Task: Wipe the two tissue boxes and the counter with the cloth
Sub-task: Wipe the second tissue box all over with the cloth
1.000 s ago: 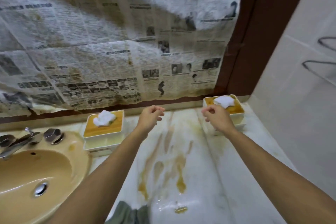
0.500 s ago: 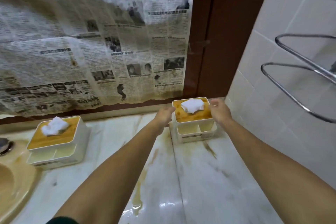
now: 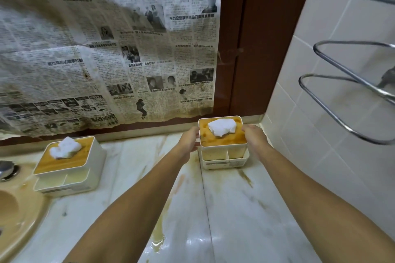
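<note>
Left hand (image 3: pixel 189 141) and right hand (image 3: pixel 254 139) clasp right tissue box (image 3: pixel 223 152) by its sides, fingers curled against walls, centre-right of frame. Left tissue box (image 3: pixel 64 170) well apart at frame left, on stained bench (image 3: pixel 235 209) beside sink (image 3: pixel 19 209).

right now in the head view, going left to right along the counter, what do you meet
sink → left tissue box → left hand → right tissue box → right hand → towel rack
</note>
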Demonstrator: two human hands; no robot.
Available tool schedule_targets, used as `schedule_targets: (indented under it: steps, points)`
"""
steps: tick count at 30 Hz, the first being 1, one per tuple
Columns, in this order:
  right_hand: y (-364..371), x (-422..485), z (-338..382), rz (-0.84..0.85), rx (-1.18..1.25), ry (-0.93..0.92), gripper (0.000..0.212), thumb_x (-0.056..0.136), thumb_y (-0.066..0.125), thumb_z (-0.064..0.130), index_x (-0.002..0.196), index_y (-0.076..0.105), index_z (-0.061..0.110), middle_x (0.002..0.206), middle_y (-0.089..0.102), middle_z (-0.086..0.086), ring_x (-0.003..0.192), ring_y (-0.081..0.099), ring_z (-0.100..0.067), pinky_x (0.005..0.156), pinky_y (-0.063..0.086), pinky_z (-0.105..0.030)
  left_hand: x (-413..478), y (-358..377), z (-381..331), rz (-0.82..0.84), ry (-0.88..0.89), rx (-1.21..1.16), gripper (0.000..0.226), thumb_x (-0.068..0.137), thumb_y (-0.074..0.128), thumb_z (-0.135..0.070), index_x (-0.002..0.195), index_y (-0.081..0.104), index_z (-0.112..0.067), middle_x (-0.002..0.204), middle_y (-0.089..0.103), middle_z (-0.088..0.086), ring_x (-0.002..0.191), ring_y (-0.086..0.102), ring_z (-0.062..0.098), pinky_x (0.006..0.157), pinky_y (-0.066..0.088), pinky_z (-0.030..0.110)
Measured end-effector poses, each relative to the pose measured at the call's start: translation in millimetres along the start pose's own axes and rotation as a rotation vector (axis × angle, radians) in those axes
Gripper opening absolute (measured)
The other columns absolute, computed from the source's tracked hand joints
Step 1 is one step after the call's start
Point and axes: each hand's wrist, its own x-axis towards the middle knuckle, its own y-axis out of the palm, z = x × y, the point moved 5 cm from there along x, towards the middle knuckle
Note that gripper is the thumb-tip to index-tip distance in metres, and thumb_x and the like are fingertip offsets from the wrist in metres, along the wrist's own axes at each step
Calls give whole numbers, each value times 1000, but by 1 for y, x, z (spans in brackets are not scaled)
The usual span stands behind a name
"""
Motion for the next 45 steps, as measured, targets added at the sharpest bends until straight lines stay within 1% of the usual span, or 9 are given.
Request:
schedule_targets:
  steps: [3,6,11,14,16,19,25,32,45]
  points:
    - [6,-21,3,16,68,-12,16,97,45,29,99,57,18,104,58,-4,103,54,-27,100,45,-46,-14,-18,0,-19,41,-31,32,102,37,-35,102,66,-21,105,62,-2,85,59,15,88,42,32]
    - [15,-32,7,85,123,-40,30,84,49,40,92,67,17,96,70,-1,99,65,-26,95,52,-50,-32,-49,0,-47,96,-41,36,101,37,-35,111,67,-18,108,64,-3,85,60,14,84,42,30]
    - [41,-99,35,213,101,-150,31,81,51,35,94,75,21,93,75,2,93,68,-21,90,55,-42,-77,-109,7,-76,160,-53,45,102,33,-34,121,68,-14,112,68,-3,89,61,17,89,44,31]
    - [59,-142,41,263,108,-195,40,74,50,37,96,73,13,96,74,-5,95,67,-27,90,53,-47,-108,-141,18,-105,191,-72,42,104,32,-32,115,70,-16,108,70,-5,84,61,15,89,44,32]
    - [75,-159,33,282,120,-187,42,71,50,41,100,74,20,98,74,1,96,69,-23,91,55,-46,-125,-161,32,-125,188,-84,41,104,34,-33,117,69,-16,114,70,-3,84,60,15,86,46,30]
    - [100,-183,17,328,120,-183,38,76,49,42,102,73,30,104,73,10,101,68,-18,93,55,-44,-147,-190,57,-149,165,-98,43,103,36,-36,123,67,-15,122,68,-1,88,60,17,90,47,32]
    - [136,-231,-11,367,111,-127,39,80,47,47,106,69,29,112,69,8,105,64,-18,98,51,-45,-180,-230,104,-170,121,-128,42,103,37,-36,120,68,-13,123,67,4,93,61,20,94,46,34]
    - [159,-272,-34,401,151,-61,27,99,43,30,106,65,17,98,69,0,86,64,-15,64,41,-24,-203,-258,146,-158,71,-124,43,105,35,-36,123,66,-13,124,68,3,101,64,23,100,47,37]
    - [173,-281,-49,443,155,-70,24,104,40,22,115,61,19,90,67,6,80,63,-7,62,44,-18,-207,-266,159,-140,45,-103,38,106,34,-35,118,66,-17,122,67,1,96,63,20,94,46,35]
